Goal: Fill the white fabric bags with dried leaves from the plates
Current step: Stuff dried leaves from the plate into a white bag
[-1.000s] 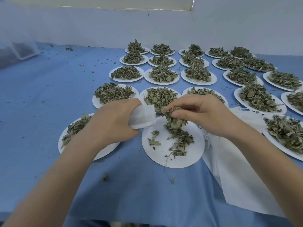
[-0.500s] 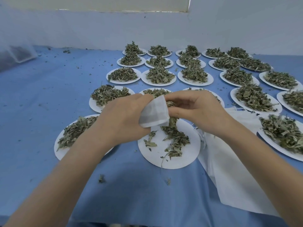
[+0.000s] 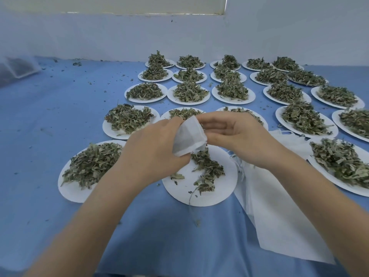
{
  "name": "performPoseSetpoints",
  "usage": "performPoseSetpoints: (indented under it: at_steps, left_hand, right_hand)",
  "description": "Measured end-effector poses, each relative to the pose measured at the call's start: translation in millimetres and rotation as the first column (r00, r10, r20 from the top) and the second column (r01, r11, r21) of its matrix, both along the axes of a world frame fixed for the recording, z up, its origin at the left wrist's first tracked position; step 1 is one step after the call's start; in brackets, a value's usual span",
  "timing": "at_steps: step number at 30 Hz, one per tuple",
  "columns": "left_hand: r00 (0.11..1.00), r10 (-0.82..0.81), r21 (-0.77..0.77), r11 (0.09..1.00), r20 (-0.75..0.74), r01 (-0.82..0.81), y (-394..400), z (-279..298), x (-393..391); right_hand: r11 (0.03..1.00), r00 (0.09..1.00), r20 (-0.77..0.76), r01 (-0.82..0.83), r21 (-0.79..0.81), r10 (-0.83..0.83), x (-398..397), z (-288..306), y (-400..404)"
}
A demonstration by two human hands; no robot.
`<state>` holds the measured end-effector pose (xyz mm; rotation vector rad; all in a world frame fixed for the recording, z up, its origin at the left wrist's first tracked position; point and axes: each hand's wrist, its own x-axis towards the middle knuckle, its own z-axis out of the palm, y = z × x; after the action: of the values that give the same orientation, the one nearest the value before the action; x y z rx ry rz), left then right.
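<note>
A small white fabric bag [image 3: 188, 137] hangs between both hands above the near middle plate [image 3: 179, 193]. My left hand [image 3: 151, 154] grips the bag from the left and below. My right hand [image 3: 235, 136] pinches its upper right edge, fingers closed on the fabric. Dark leaves show through the bag's cloth. A thin trail of dried leaves [image 3: 207, 170] remains on the plate under the bag. Whether my right fingers also hold leaves is hidden.
Several white plates heaped with dried leaves cover the blue table, such as one at the near left [image 3: 89, 168] and one at the near right [image 3: 343, 166]. A flat stack of white fabric bags [image 3: 279, 216] lies under my right forearm. A clear container [image 3: 20, 66] sits far left.
My right hand no longer holds a clump of leaves over the plate; it has come up to the bag's mouth. My left hand has raised and tilted the bag upright.
</note>
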<state>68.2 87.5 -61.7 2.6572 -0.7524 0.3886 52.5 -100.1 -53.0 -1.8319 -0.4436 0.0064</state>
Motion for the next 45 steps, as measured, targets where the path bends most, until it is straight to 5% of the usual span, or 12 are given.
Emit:
performPoseSetpoints:
  at_steps: [8, 16, 20, 25, 31, 34, 39, 42, 45]
  left_hand:
    - [0.994, 0.075, -0.065, 0.995, 0.081, -0.070, -4.6, -9.3, -12.0]
    - [0.988, 0.142, -0.109, 0.985, 0.057, -0.136, -3.2, -11.3, -25.4]
    - [0.984, 0.164, 0.008, 0.986, 0.075, -0.165, -3.0, -10.4, -29.1]
    - [0.988, 0.131, 0.018, 0.991, 0.084, -0.133, -10.1, -14.6, -36.7]
    - [0.993, 0.108, -0.089, 0.991, 0.046, -0.104, -11.1, -20.8, -43.4]
    - [0.993, 0.110, -0.140, 0.984, -0.036, -0.115, -8.7, -23.3, -44.6]
    - [0.981, 0.140, -0.272, 0.947, -0.134, -0.172, -1.3, -26.2, -42.6]
    - [0.978, 0.162, -0.329, 0.924, -0.129, -0.196, 0.4, -27.1, -42.8]
    - [0.981, 0.153, -0.381, 0.906, -0.116, -0.186, -1.4, -27.0, -44.1]
  right_hand:
    - [0.986, 0.984, 0.076, 0.165, -0.037, -0.162, 3.2, -12.3, 16.2]
    - [0.964, 0.978, 0.086, -0.168, -0.206, 0.189, -6.2, 2.6, 11.1]
    - [0.996, 0.989, 0.149, 0.003, -0.086, 0.010, -5.7, -3.0, 13.9]
    - [0.984, 0.982, 0.159, 0.122, -0.132, -0.101, -8.2, -10.9, 21.6]
    - [0.905, 0.971, -0.043, -0.237, -0.354, 0.237, -13.2, -5.8, 20.5]
    - [0.896, 0.954, -0.070, -0.297, -0.330, 0.290, -13.7, -1.8, 17.5]
    - [0.997, 0.995, 0.081, -0.052, -0.051, 0.056, -12.1, -6.1, 17.1]
    - [0.988, 0.981, 0.170, 0.108, -0.108, -0.088, -8.1, -9.0, 16.2]
    - [0.973, 0.994, 0.034, 0.106, -0.204, -0.101, -6.6, -11.9, 17.9]
